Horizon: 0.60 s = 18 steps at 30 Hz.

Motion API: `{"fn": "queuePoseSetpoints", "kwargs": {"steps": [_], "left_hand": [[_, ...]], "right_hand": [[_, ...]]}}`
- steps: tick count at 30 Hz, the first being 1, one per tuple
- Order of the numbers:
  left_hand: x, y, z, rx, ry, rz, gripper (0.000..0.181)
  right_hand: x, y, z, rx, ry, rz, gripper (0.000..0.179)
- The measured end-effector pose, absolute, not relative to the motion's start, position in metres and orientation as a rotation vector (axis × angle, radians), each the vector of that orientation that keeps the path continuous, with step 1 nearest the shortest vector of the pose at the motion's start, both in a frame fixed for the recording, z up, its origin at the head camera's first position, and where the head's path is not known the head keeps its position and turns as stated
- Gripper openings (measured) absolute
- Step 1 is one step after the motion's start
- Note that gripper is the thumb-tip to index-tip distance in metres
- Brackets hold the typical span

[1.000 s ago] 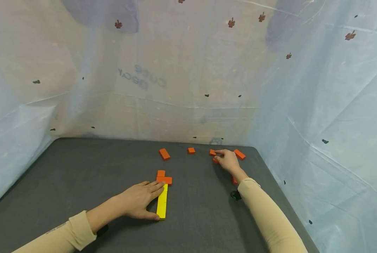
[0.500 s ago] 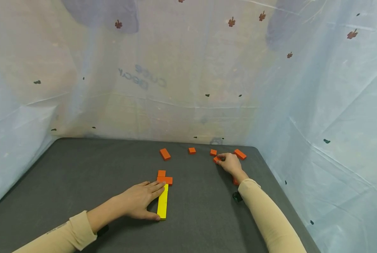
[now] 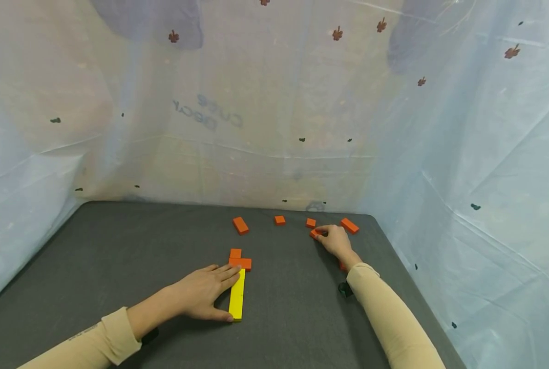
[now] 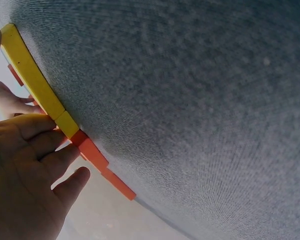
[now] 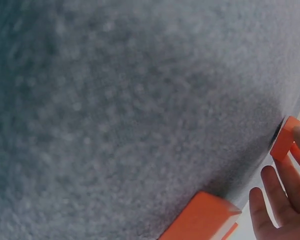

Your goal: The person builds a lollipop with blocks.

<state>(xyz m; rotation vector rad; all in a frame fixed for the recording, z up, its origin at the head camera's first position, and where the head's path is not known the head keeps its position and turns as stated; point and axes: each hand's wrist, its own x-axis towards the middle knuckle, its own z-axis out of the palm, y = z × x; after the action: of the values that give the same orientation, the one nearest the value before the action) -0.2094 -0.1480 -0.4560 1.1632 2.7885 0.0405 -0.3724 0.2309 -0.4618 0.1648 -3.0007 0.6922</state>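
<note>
My left hand [image 3: 203, 292] lies with straight fingers along a yellow strip, its thumb at the near end and fingertips by the far end. In the left wrist view the strip shows as a long yellow block [image 4: 32, 75] and a short yellow block [image 4: 66, 123] end to end. Beyond it, an orange crosspiece [image 3: 240, 263] lies crosswise, with a small orange block [image 3: 235, 253] set against its far side. At the far right, my right hand [image 3: 338, 242] pinches an orange block [image 5: 285, 137] between thumb and finger, low over the table; its other fingers extend freely.
Loose orange blocks lie along the back of the dark table [image 3: 118, 246]: a longer one [image 3: 240, 225], two small ones [image 3: 279, 220], and another longer one [image 3: 350, 225] near the corner. One more block [image 5: 200, 217] sits beside my right wrist. Plastic sheeting [image 3: 265, 169] hangs behind.
My right fingertips have drawn back from the farther small orange block to the nearer orange block, which they now pinch. My left hand has stayed in place.
</note>
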Motion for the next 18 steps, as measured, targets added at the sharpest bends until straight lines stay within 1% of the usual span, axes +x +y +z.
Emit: {"fn": "queuePoseSetpoints", "kwargs": {"steps": [8,18], "left_hand": [[-0.21,-0.148,-0.457,1.154,2.784,0.028,0.102],[-0.21,-0.147,-0.457,1.152,2.781,0.031,0.102]], "right_hand": [[-0.367,0.216,-0.458,0.253,-2.953,0.754,0.034],[-0.352,0.179,-0.452,0.525,-2.869,0.777,0.031]]}}
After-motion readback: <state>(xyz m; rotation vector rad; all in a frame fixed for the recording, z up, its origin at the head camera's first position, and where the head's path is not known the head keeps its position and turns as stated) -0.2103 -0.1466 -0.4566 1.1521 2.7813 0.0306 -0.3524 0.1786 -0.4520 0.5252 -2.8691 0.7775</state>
